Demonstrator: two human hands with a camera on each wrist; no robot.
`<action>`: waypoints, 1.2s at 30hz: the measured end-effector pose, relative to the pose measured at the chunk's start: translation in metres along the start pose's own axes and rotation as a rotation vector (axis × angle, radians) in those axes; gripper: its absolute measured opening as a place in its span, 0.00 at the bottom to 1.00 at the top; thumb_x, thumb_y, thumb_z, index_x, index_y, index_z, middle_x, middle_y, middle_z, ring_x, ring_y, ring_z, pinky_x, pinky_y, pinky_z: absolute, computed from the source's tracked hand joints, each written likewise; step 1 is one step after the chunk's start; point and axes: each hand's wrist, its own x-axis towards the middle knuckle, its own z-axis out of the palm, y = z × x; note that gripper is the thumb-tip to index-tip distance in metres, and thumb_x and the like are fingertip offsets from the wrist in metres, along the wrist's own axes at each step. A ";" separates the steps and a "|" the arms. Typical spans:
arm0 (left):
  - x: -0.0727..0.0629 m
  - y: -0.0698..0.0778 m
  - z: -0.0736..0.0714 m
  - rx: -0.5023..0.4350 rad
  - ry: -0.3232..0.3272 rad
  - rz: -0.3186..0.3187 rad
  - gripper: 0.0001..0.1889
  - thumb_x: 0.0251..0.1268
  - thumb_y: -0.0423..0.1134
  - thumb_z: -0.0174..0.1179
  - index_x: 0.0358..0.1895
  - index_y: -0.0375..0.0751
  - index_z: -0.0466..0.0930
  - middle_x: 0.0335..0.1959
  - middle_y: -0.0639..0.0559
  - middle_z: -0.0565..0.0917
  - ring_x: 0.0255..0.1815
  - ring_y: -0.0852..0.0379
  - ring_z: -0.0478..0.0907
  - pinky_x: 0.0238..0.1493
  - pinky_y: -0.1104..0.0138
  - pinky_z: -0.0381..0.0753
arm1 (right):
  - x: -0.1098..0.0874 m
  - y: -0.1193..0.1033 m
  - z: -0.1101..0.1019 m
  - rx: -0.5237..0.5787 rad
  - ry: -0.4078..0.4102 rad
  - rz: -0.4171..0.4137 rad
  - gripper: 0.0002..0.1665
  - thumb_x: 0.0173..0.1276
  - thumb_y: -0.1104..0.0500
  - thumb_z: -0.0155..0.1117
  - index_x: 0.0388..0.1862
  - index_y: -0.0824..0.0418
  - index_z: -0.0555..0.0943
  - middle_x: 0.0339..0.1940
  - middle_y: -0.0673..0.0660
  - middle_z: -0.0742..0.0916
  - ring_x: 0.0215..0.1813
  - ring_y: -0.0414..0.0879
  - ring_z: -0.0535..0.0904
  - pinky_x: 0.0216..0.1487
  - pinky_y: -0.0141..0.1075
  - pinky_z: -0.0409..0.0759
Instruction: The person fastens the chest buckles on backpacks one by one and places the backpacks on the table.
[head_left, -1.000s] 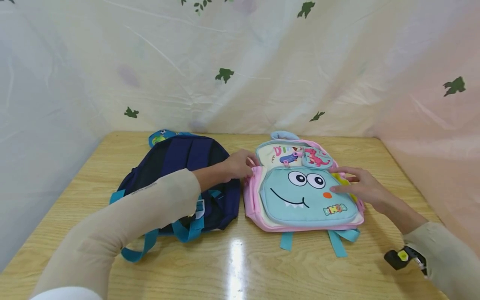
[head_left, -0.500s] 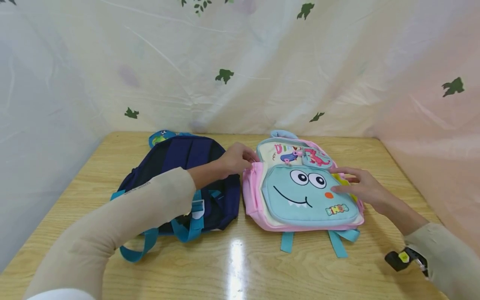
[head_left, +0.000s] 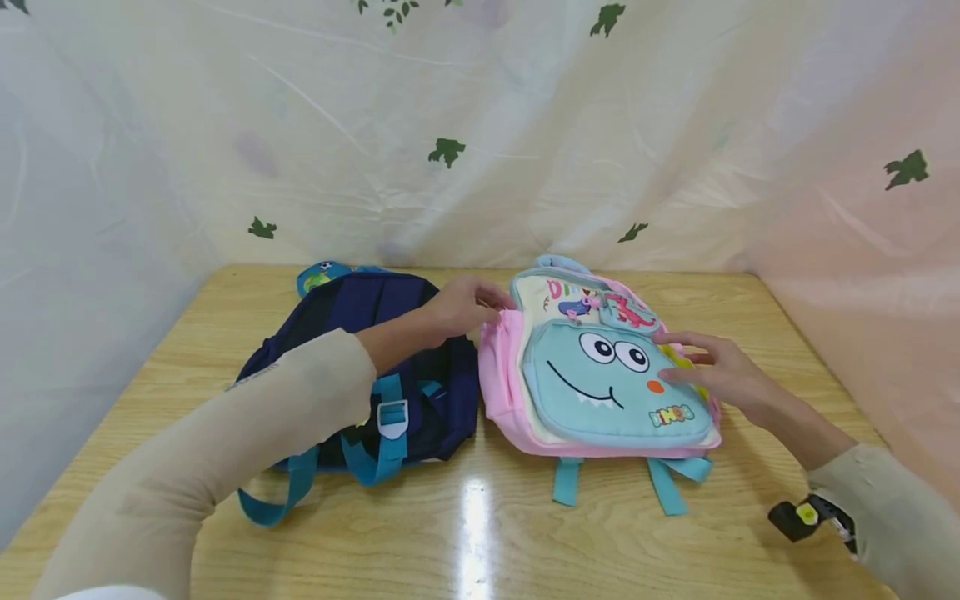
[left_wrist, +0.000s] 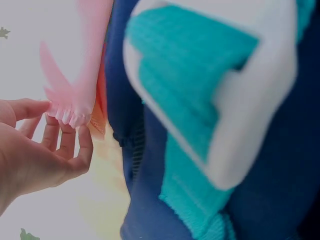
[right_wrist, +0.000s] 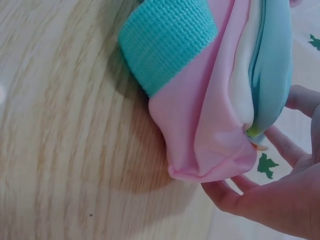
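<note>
A pink, cream and light-blue children's backpack (head_left: 615, 387) with a cartoon dinosaur face lies front up on the table. At its left side, my left hand (head_left: 463, 307) pinches the gathered top edge of the pink side pocket (left_wrist: 70, 107) between thumb and fingers. My right hand (head_left: 723, 371) rests against the opposite side, its fingers spread and lightly bent. In the right wrist view, fingertips (right_wrist: 217, 192) touch the pink side panel (right_wrist: 220, 155). Part of that hand's contact is hidden behind the bag.
A navy backpack (head_left: 450, 400) lies back up on the left, partly under my left forearm, with turquoise straps and a white buckle (head_left: 393, 419). The wooden table (head_left: 525, 550) ends at a leaf-printed cloth backdrop (head_left: 337, 167).
My left hand has moved up and slightly left, drawing the pocket edge with it. The dinosaur backpack has shifted a little left and tilted. My right hand stays nearly still.
</note>
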 end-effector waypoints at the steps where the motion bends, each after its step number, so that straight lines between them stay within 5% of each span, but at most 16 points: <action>1: -0.001 0.001 -0.001 -0.008 0.004 0.007 0.15 0.71 0.28 0.60 0.57 0.35 0.87 0.55 0.42 0.86 0.55 0.47 0.79 0.57 0.60 0.84 | -0.001 -0.002 0.000 0.000 -0.003 0.000 0.38 0.74 0.56 0.67 0.78 0.66 0.66 0.81 0.74 0.60 0.72 0.79 0.59 0.64 0.66 0.70; 13: -0.013 0.020 -0.012 -0.127 0.063 0.081 0.14 0.73 0.29 0.60 0.57 0.33 0.86 0.54 0.40 0.84 0.48 0.47 0.79 0.46 0.65 0.85 | -0.007 -0.017 0.003 -0.026 -0.037 -0.013 0.39 0.72 0.53 0.70 0.77 0.63 0.69 0.81 0.72 0.62 0.73 0.81 0.59 0.63 0.70 0.70; 25: -0.020 0.035 -0.009 -0.339 0.271 0.221 0.12 0.72 0.29 0.62 0.54 0.31 0.86 0.50 0.41 0.85 0.49 0.49 0.79 0.48 0.68 0.83 | -0.011 -0.024 0.010 -0.006 -0.059 -0.097 0.38 0.74 0.53 0.68 0.77 0.65 0.68 0.76 0.71 0.70 0.70 0.77 0.69 0.62 0.61 0.75; 31: -0.019 0.041 -0.005 -0.467 0.404 0.194 0.15 0.67 0.31 0.68 0.56 0.33 0.85 0.52 0.43 0.84 0.54 0.50 0.79 0.51 0.67 0.83 | -0.011 -0.022 0.013 0.057 -0.054 -0.108 0.37 0.75 0.55 0.67 0.77 0.66 0.68 0.77 0.70 0.69 0.71 0.77 0.68 0.57 0.51 0.79; 36: -0.018 0.042 -0.003 -0.562 0.376 0.158 0.19 0.66 0.32 0.70 0.58 0.33 0.84 0.52 0.42 0.84 0.51 0.50 0.80 0.52 0.64 0.84 | -0.010 -0.022 0.015 0.075 -0.054 -0.120 0.36 0.75 0.56 0.66 0.76 0.67 0.67 0.77 0.70 0.69 0.72 0.78 0.66 0.62 0.59 0.77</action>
